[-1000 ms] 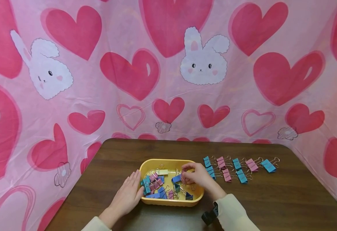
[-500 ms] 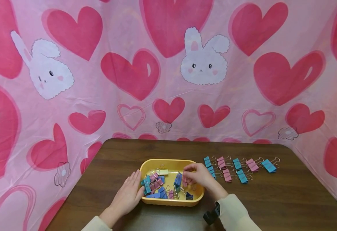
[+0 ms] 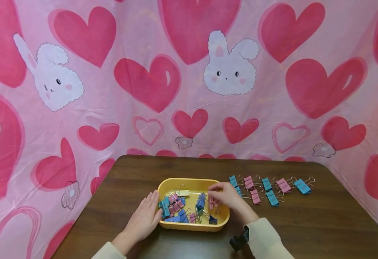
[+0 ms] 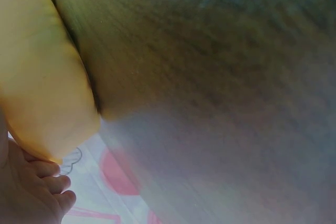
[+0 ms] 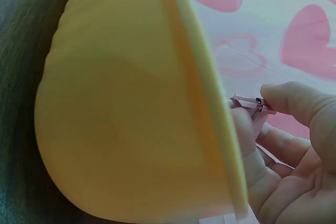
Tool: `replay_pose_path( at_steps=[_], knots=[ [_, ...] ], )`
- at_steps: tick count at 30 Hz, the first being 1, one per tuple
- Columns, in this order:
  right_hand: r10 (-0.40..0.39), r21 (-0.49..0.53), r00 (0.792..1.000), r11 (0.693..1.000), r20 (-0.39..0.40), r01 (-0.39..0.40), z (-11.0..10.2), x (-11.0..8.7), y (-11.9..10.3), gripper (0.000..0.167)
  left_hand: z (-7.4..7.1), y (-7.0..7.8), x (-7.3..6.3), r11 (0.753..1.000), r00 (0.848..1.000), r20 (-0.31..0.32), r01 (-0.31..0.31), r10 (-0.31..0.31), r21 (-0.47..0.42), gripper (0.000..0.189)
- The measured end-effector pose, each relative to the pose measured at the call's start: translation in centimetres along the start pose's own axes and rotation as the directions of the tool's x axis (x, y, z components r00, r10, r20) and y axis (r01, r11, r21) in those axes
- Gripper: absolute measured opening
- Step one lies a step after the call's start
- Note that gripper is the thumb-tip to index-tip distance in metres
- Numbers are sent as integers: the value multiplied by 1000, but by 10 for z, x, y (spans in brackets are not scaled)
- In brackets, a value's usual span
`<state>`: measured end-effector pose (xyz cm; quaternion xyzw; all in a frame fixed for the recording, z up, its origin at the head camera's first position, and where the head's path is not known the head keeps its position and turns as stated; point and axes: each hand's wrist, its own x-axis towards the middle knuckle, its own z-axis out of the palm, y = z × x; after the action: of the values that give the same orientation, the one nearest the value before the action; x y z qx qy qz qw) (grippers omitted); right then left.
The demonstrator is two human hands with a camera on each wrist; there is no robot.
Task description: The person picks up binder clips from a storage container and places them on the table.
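Nearest to us, the left hand [image 3: 142, 218] is lying along the left wall of the yellow plastic tray [image 3: 192, 227]; its fingers are reaching out straight and it is holding nothing. Just inside the near wall, a navy binder clip [image 3: 213, 219] is resting near the right corner.

Farther in, the right hand [image 3: 226, 197] is bending over the right rim, with its thumb and forefinger closing on a pink binder clip [image 3: 210, 202] in a narrow pinch. We are seeing that clip hanging lower and clearer than a second ago, inside the tray's right half; we cannot tell whether it is touching the bottom. Beside it, the blue binder clip [image 3: 201, 199] is now pointing toward the far wall, where it was lying crosswise under the fingers before. We are judging this to mean that the pink clip is coming free of its neighbour and that only the fingertips are controlling it.

The mixed clips at the tray's left are staying as they were. Beyond the right hand, teal and pink binder clips [image 3: 272, 198] are sitting unchanged in two rows on the wooden table [image 3: 305, 230], and behind everything the heart-and-rabbit backdrop [image 3: 192, 82] is hanging.
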<state>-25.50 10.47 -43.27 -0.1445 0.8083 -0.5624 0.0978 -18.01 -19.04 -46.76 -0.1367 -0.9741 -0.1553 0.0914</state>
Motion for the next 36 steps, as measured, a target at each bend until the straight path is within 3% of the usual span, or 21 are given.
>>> replay_pose_path(
  at_steps=[8,15,28,36],
  knots=[
    [15,88,1000,996,-7,-14,-14,-4,-3,35,1,-1,0,1000,1000,-23,-16,16,2,60],
    [45,171,994,985,-100,-27,-28,-10,-10,37,2,-1,-1,999,998,-53,-34,34,-1,58],
    [30,240,975,970,-218,24,-65,-19,-1,48,0,0,0,1000,1000,-14,-10,10,2,60],
    [6,316,959,945,-285,88,-79,-27,6,52,0,0,0,1000,1000,-11,-7,7,-3,59]
  ],
)
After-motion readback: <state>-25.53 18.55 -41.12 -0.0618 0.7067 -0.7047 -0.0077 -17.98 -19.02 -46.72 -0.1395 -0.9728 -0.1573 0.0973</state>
